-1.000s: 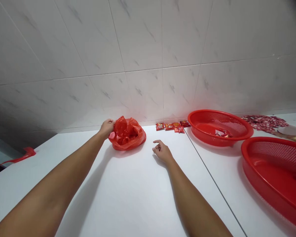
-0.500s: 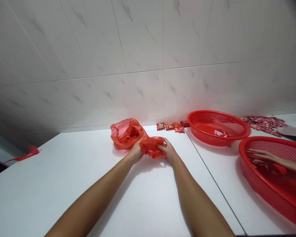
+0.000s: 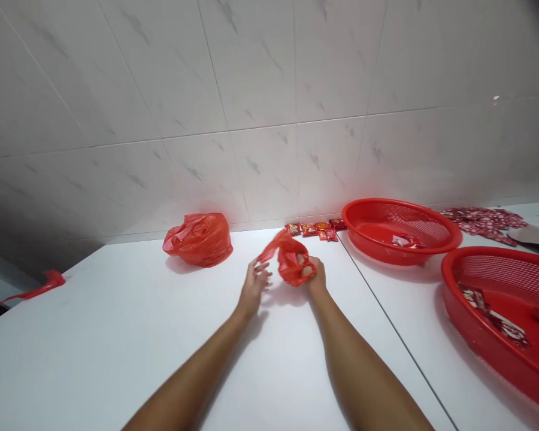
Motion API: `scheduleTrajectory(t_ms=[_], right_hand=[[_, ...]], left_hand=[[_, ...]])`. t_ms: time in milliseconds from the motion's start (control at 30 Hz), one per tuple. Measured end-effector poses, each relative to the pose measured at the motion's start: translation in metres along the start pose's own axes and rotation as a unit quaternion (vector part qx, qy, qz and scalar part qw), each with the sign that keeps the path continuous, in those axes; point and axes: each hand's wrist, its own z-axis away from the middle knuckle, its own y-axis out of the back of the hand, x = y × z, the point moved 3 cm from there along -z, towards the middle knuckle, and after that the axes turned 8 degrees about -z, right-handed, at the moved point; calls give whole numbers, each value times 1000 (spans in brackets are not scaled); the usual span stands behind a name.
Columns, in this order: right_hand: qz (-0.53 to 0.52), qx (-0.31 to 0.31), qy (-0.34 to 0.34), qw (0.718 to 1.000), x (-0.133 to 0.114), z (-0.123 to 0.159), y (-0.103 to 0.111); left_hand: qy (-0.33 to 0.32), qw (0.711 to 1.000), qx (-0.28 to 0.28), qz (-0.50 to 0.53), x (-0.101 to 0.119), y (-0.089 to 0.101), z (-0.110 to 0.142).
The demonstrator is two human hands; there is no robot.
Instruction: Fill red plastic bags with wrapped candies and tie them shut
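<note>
A thin red plastic bag (image 3: 289, 263) hangs crumpled above the white table, with its opening facing me. My right hand (image 3: 317, 276) is closed on the bag's right side, and some of its fingers are covered by the plastic. To the left, my left hand (image 3: 254, 285) has its fingers apart; a loose tail of the bag reaches close to its fingertips, and I cannot tell if they touch. Farther left, near the wall, sits a second red plastic bag (image 3: 202, 240), bulging and bunched up.
Several small red packets (image 3: 317, 230) lie along the wall. On the right stand a red basket (image 3: 372, 254) and a nearer red basket (image 3: 471, 341), both holding packets. Behind them lies a pile of red packets (image 3: 485, 220). A red plastic scrap (image 3: 49, 284) rests at the far-left edge.
The bag in my right hand is now apart from the bulging bag, which has shifted left. My left hand has come off the plastic. Another person's hand has left the nearer basket.
</note>
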Motion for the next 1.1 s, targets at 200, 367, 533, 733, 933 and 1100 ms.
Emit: scheduleTrajectory(t_ms=[200, 367, 533, 733, 933, 1100], right_hand=[[173, 94, 54, 979, 15, 15, -8], [204, 161, 57, 964, 14, 7, 4], [246, 232, 130, 932, -3, 16, 9], [428, 10, 274, 861, -12, 43, -57], [401, 65, 238, 882, -7, 38, -60], [310, 132, 237, 911, -19, 35, -26]], left_hand=[[35, 994, 35, 101, -9, -25, 31], [75, 988, 53, 125, -21, 7, 5], [103, 983, 40, 144, -33, 20, -4], [121, 980, 21, 156, -30, 15, 2], [95, 975, -137, 148, -6, 10, 20], [85, 994, -47, 50, -12, 28, 8]])
